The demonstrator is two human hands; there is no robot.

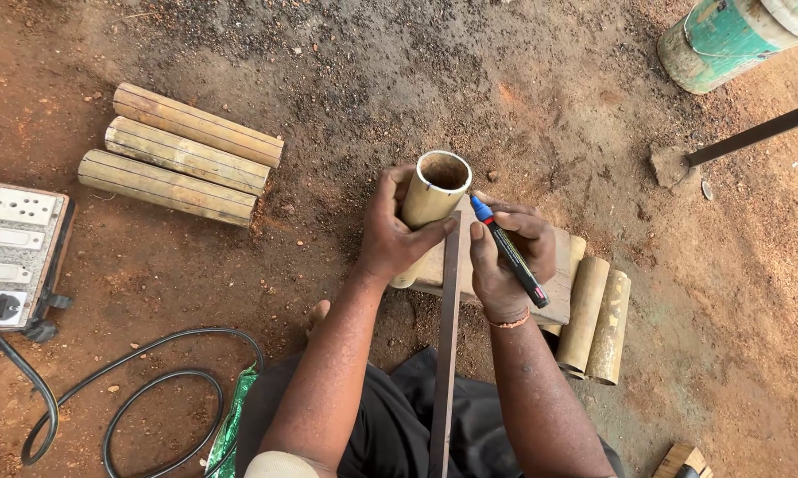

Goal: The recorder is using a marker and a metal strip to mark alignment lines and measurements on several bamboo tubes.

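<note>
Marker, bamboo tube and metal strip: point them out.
marker (511, 255), head view, middle of its black barrel.
bamboo tube (427, 200), head view, outer wall below the open end.
metal strip (446, 354), head view, mid-length.

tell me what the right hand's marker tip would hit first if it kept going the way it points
Most likely the bamboo tube in the left hand: the right hand aims the marker up-left at its rim, almost touching.
</note>
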